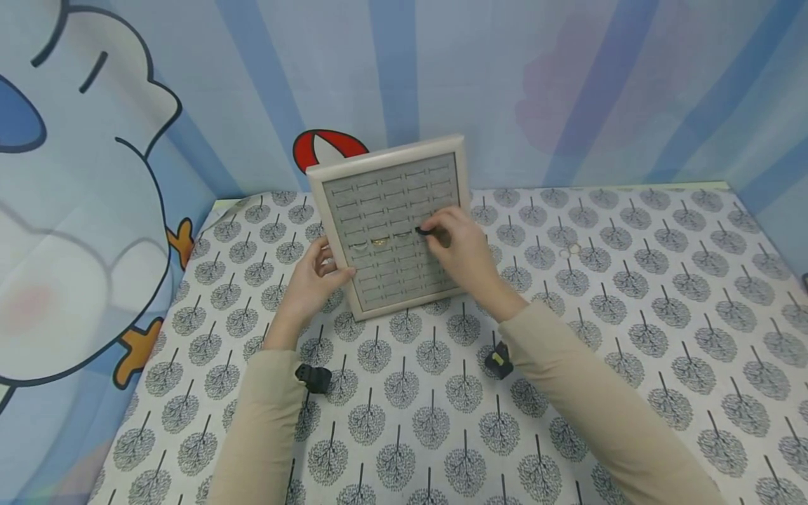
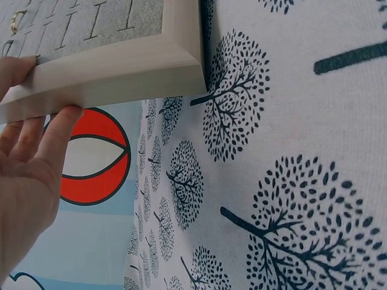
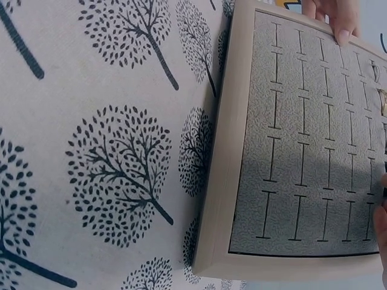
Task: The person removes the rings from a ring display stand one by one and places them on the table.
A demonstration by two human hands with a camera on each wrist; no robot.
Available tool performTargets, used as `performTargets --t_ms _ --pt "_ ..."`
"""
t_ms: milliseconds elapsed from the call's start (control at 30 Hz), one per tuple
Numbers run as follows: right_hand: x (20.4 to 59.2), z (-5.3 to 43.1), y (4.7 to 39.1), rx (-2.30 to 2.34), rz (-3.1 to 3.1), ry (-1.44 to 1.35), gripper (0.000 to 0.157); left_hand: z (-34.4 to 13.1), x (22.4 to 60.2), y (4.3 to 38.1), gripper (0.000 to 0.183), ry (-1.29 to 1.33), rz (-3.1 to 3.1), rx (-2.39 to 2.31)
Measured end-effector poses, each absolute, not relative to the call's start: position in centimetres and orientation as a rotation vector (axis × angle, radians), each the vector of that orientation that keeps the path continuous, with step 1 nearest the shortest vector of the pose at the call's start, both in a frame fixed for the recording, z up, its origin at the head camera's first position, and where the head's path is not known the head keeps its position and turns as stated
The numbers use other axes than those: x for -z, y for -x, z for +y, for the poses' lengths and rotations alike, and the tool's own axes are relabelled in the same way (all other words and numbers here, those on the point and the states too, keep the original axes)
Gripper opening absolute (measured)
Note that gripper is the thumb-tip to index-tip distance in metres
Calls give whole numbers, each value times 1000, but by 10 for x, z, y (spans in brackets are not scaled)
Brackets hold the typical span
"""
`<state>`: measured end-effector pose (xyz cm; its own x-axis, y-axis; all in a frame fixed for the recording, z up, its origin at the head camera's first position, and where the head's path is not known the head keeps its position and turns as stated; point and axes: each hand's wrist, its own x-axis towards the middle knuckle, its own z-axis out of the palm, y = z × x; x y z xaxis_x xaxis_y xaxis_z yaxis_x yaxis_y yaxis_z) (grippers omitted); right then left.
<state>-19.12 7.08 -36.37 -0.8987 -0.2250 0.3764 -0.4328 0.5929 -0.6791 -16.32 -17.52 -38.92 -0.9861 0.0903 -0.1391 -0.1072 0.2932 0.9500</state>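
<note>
A ring display board (image 1: 404,277) with a pale wooden frame and grey slotted padding stands tilted back on the table. My left hand (image 1: 311,279) grips the left side of its frame, with the thumb on the front and the fingers behind, as the left wrist view also shows. In my right hand (image 1: 466,251), thumb and forefinger pinch a black ring (image 1: 423,231) at a slot in the padding. To its left in the same row sit a silver ring (image 1: 402,235), a gold ring (image 1: 380,242) and another silver ring (image 1: 359,246). In the right wrist view, only the right fingertips show.
Small rings (image 1: 574,249) lie on the tablecloth (image 1: 404,435), right of the board. The cloth has a dark tree print. A cartoon-printed backdrop (image 1: 473,70) rises behind the table. Black wrist devices (image 1: 313,379) are at both sleeves.
</note>
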Motion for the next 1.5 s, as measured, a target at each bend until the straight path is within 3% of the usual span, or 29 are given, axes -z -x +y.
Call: performTargets --t_ms 1500 --pt "377 86 201 -1676 -2419 -526 14 -176 389 162 66 1 2394 -1770"
